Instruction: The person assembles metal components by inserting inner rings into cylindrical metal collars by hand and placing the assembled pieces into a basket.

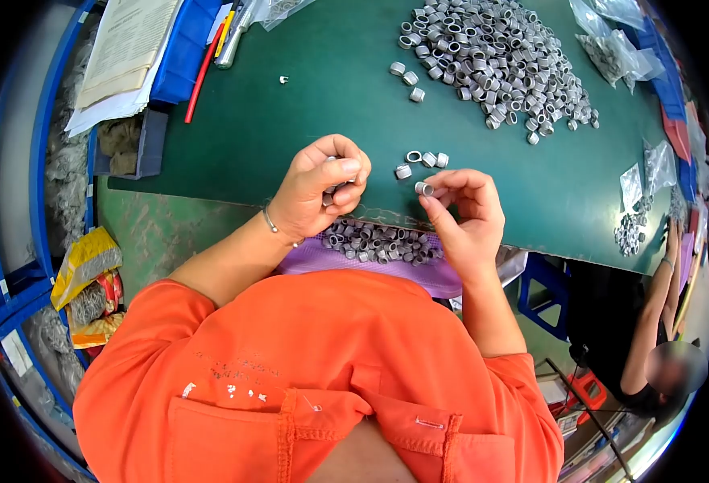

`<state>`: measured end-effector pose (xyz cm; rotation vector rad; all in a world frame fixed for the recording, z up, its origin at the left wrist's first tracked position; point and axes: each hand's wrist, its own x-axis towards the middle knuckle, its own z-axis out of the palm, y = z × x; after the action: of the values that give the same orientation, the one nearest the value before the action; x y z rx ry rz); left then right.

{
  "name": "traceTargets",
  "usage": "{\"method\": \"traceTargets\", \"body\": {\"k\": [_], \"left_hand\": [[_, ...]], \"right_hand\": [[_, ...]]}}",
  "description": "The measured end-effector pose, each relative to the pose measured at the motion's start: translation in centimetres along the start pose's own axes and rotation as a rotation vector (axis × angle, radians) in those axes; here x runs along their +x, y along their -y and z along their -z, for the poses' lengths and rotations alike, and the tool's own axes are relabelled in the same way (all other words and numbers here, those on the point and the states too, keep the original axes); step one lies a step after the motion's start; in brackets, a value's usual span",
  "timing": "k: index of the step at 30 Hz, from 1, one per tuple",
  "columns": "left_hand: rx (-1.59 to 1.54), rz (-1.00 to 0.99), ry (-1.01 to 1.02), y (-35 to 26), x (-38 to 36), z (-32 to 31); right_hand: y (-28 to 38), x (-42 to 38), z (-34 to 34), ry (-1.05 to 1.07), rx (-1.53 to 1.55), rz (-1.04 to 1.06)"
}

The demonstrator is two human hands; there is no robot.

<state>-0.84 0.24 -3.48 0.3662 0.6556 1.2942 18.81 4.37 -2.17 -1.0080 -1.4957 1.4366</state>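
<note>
Between the thumb and fingers of my right hand (469, 211) is a small grey metal ring (423, 188), pinched over the table's near edge. My left hand (324, 179) is curled closed around several similar rings, partly hidden by the fingers. Just beyond my right hand a few loose metal rings (428, 159) lie on the green table (290, 121). Below both hands, a purple container (310, 256) at my lap holds many rings (378, 243). Farther off on the table spreads a large pile of the same rings (491, 60).
At the left stand a blue bin with papers (125, 56), a red pen (201, 80) and a grey box (141, 145). Plastic bags (616, 56) and small parts (630, 233) lie to the right. Another person (652, 322) sits at the right side.
</note>
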Motion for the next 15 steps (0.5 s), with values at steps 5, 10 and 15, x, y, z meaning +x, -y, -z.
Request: {"method": "traceTargets", "body": {"k": [5,10,15], "left_hand": [[0.003,-0.004,0.001,0.0,-0.1,0.0],[0.009,0.0,-0.001,-0.1,-0.1,-0.1],[0.006,0.003,-0.003,-0.1,-0.2,0.0]], "right_hand": [[-0.4,0.0,0.3,0.046,-0.101,0.14],[-0.8,0.1,0.8,0.117,0.725,-0.351],[-1.0,0.0,0.9,0.138,0.765,-0.377]]}}
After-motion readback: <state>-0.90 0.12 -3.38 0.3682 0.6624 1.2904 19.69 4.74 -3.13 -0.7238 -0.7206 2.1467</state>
